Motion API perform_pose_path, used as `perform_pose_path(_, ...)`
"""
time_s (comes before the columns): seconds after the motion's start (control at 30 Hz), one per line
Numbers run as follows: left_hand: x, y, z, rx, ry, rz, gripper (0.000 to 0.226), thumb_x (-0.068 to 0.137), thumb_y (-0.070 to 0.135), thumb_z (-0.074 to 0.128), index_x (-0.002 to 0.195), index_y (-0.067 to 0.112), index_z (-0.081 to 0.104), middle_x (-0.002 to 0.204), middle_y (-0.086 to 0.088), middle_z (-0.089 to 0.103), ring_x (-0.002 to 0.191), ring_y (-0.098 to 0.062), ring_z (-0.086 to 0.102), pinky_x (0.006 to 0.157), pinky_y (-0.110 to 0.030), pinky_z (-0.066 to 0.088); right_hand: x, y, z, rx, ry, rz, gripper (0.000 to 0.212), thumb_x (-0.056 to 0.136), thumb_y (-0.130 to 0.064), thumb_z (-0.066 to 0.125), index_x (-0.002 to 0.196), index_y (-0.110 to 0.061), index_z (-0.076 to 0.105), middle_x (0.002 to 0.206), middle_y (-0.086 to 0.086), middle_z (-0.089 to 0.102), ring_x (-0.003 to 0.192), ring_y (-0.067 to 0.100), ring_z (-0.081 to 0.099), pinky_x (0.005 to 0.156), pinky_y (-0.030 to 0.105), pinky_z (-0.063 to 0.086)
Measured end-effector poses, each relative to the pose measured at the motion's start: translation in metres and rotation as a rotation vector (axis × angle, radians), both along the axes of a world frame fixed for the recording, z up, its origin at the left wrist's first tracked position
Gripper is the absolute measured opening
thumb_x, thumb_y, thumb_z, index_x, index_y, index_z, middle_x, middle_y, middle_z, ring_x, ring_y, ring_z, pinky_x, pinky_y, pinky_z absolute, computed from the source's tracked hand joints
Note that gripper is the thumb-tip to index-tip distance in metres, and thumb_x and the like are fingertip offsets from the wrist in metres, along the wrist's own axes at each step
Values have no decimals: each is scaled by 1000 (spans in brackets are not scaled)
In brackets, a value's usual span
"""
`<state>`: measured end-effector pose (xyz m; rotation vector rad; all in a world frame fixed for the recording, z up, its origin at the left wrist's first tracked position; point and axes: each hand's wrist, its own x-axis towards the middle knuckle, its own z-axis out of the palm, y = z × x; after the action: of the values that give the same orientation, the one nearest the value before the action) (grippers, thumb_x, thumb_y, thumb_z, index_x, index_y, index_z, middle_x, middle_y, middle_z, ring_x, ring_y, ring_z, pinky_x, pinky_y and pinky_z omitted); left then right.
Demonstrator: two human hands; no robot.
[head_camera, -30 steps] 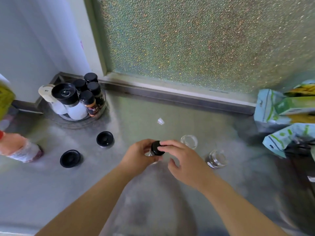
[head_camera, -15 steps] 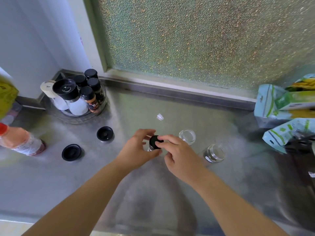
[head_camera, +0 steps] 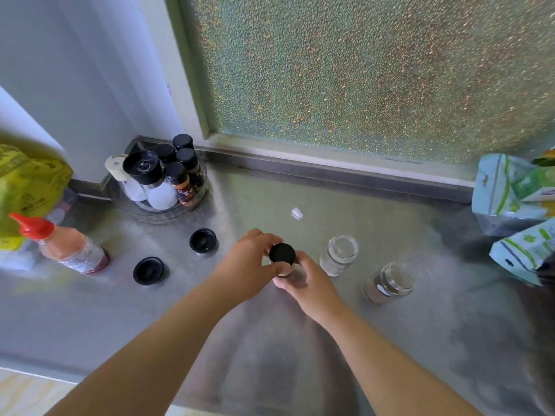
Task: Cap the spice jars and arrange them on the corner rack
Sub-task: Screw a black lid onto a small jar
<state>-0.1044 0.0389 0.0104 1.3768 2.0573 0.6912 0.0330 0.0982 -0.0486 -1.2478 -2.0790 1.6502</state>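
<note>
A steel worktop (head_camera: 300,340) runs below a frosted window (head_camera: 375,70), its far left corner holding a round rack (head_camera: 168,210) of capped spice bottles. At the worktop's middle, a person's left hand (head_camera: 246,265) pinches the black cap (head_camera: 282,253) on a spice jar (head_camera: 286,273) that the right hand (head_camera: 309,280) grips from below. Two uncapped jars (head_camera: 339,255) (head_camera: 390,283) stand to the right; two loose black caps (head_camera: 203,242) (head_camera: 149,270) lie toward the left edge beside a red-capped sauce bottle (head_camera: 66,247).
</note>
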Motion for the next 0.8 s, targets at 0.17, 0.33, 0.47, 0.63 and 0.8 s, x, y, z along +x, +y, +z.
perform_pose_path(0.17,-22,-5,49,116,-79,-63,34,84,28,59,118,25,56,102,6,57,93,-5,56,89,-19,43,8,10,49,55,157,15,29,81,-20,69,100,-38,56,103,-3,64,88,3,60,76,13,46)
perform_pose_path(0.33,-31,-2,110,158,-345,-162,35,85,10,58,118,20,56,112,5,64,102,-1,60,87,-9,43,12,17,100,15,261,121,22,85,-23,65,100,-40,61,81,-5,67,69,4,59,63,13,44)
perform_pose_path(0.47,-24,4,150,211,-470,-79,43,84,9,60,124,22,51,119,3,62,107,-4,59,88,-13,47,12,23,129,60,308,61,33,74,-33,70,106,-32,64,82,-4,66,66,7,56,61,19,48)
perform_pose_path(0.63,1,14,182,194,178,156,42,69,59,62,88,21,65,82,3,66,78,-13,62,74,-33,52,10,26,148,163,362,21,23,76,-28,72,98,-33,66,73,-3,61,59,8,50,58,17,43)
perform_pose_path(0.8,4,15,183,232,280,-16,25,82,27,61,106,20,65,104,-3,65,96,-19,61,88,-35,48,10,30,154,168,342,31,15,82,-22,68,91,-33,65,66,-9,58,55,6,49,56,18,43)
